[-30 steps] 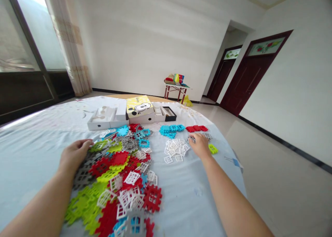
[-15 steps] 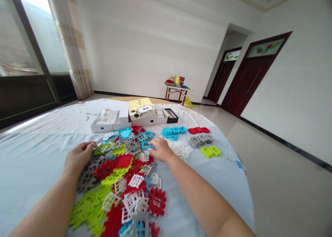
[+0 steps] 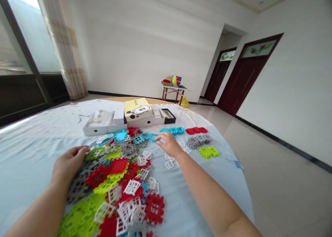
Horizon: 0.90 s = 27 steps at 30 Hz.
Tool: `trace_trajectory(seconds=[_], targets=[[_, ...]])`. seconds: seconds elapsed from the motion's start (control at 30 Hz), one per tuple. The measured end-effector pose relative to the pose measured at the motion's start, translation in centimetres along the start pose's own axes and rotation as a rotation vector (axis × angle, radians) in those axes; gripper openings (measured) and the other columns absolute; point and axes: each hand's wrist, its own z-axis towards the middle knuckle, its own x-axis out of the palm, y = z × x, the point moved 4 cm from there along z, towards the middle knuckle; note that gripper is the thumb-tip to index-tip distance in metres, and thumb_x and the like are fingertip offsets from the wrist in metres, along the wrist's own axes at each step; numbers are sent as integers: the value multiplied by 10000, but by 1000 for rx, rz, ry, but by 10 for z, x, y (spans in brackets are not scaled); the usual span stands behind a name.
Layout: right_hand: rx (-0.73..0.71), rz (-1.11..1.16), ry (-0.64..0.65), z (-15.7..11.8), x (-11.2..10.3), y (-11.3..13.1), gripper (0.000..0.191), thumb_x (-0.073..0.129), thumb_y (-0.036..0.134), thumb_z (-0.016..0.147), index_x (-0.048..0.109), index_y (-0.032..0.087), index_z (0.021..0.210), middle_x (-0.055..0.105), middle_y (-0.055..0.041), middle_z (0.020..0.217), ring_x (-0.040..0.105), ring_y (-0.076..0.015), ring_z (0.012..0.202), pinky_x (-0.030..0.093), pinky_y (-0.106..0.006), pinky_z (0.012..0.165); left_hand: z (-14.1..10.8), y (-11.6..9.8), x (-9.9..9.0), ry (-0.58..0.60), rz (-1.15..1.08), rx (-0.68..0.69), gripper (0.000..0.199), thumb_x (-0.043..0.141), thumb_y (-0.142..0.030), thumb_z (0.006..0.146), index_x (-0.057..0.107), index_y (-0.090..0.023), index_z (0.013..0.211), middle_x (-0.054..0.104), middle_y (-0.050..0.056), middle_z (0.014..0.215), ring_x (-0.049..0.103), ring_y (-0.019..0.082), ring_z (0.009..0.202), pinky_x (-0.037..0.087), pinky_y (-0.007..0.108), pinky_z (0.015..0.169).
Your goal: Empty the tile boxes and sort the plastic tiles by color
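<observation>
A mixed pile of plastic building pieces (image 3: 118, 165) in red, green, grey, blue and white lies in front of me. My right hand (image 3: 169, 144) is past the pile's right side, thumb and fingers pinched on a blue window-frame building piece (image 3: 154, 137). At the pile's left edge rests my left hand (image 3: 69, 161), its fingers curled together beside a green building piece (image 3: 95, 153). Whether those fingers grip anything is hidden. White window pieces (image 3: 169, 164) lie under and beside my right wrist, partly covered by it.
Sorted groups lie to the right: blue pieces (image 3: 178, 130), red pieces (image 3: 196, 130), grey pieces (image 3: 199, 140) and green pieces (image 3: 209, 152). Behind the pile stand a white box (image 3: 97, 129), a yellow cartoon box (image 3: 138, 109) and a black-rimmed box (image 3: 169, 116). A light-blue cloth (image 3: 228, 185) covers the round table.
My right hand has moved up and right, carrying the blue piece away from the pile. The whole view has shifted slightly, and my left hand stays at the pile's left edge.
</observation>
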Motion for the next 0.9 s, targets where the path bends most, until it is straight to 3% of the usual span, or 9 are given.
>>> trace_trajectory(seconds=[0.27, 0.43, 0.7, 0.9], targets=[[272, -348, 34, 17, -53, -108, 133, 586, 228, 771, 665, 218, 877, 610, -52, 1016, 511, -186, 1011, 358, -307, 902, 4, 5, 3, 7, 18, -15, 447, 440, -510, 727, 649, -222, 997, 652, 47, 851, 571, 224, 821, 397, 270, 647], [359, -448, 107, 28, -67, -154, 174, 552, 171, 780, 667, 178, 910, 596, -85, 1061, 527, -179, 1022, 363, -258, 894, 7, 9, 5, 5, 22, -20, 448, 433, -531, 727, 649, -235, 985, 653, 47, 874, 574, 235, 837, 401, 283, 659], [338, -424, 220, 34, -55, -176, 234, 530, 97, 758, 670, 164, 932, 619, -79, 1061, 540, -171, 1037, 356, -213, 902, 6, 8, 4, 11, 9, -42, 436, 446, -522, 725, 651, -233, 980, 656, 42, 874, 579, 226, 842, 404, 274, 656], [431, -423, 193, 30, -49, -182, 383, 438, 76, 787, 576, 150, 1136, 578, -103, 1178, 518, -177, 1096, 351, -238, 936, 5, 8, 5, 4, 6, -51, 425, 450, -518, 724, 654, -240, 973, 655, 34, 823, 584, 221, 788, 402, 276, 638]])
